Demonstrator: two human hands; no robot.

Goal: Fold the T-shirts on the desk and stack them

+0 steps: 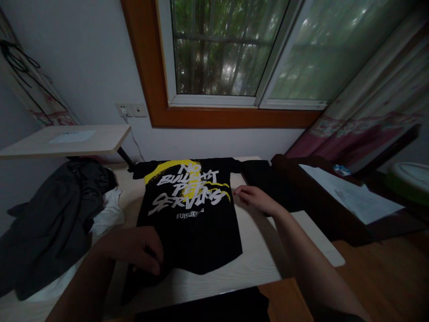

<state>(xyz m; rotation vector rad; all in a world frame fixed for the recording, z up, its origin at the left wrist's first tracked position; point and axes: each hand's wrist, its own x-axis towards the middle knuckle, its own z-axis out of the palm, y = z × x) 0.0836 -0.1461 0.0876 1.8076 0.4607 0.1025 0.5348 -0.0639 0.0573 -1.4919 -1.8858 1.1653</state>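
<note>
A black T-shirt [201, 241] lies spread on a pale wooden table [258, 255], with white lettering and yellow patches on its front. At its lower left, my left hand [137, 250] is closed with bent fingers over the black cloth, seemingly gripping the shirt; the fingertips are partly in shadow. My right hand [254, 199] is beside the shirt's right edge, its loosely bent fingers pointing left and slightly apart. Whether those fingertips touch the shirt is unclear.
Dark grey clothing [63, 214] and white cloth [109, 212] are heaped at the left, below a raised shelf [97, 145]. Folded black cloth [271, 183] lies to the right. A paper sheet [351, 197] rests on a brown surface farther right. Behind stands a window [221, 53].
</note>
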